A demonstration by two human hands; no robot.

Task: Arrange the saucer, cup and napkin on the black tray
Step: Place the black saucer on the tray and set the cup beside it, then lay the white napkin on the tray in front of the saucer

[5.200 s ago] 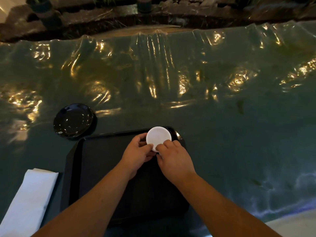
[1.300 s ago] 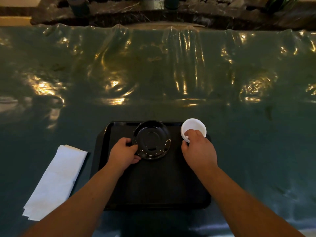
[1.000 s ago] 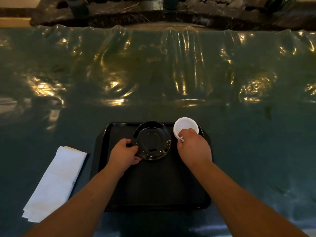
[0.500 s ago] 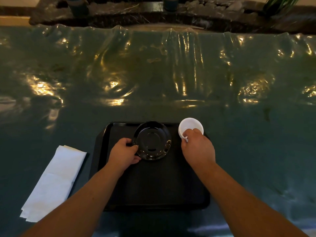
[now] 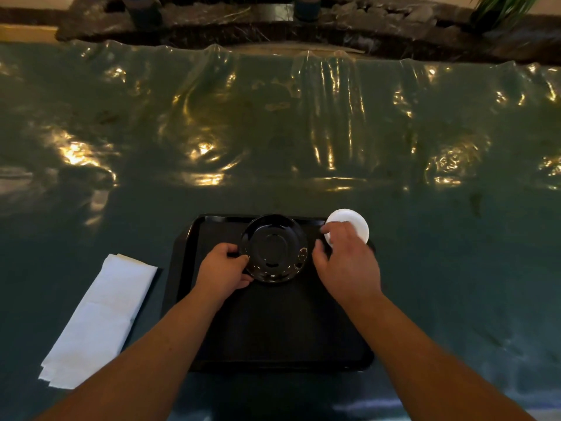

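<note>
A black tray [image 5: 273,329] lies on the table in front of me. The glossy black saucer [image 5: 273,247] sits on its far middle part. My left hand [image 5: 223,268] pinches the saucer's left rim. The small white cup [image 5: 349,220] stands upright at the tray's far right corner. My right hand [image 5: 346,265] lies over the cup's near side, with fingers on its rim and the thumb spread to the left. The folded white napkin [image 5: 100,317] lies slanted on the table, left of the tray and off it.
The table is covered with a green cloth under wrinkled, shiny plastic [image 5: 303,132]. A dark stone ledge [image 5: 273,28] with pots runs along the far edge, and a plant [image 5: 501,7] stands at the far right.
The cup, held by my right hand, went left toward the saucer and then back right to the tray's far right corner. My left hand has stayed on the saucer's rim.
</note>
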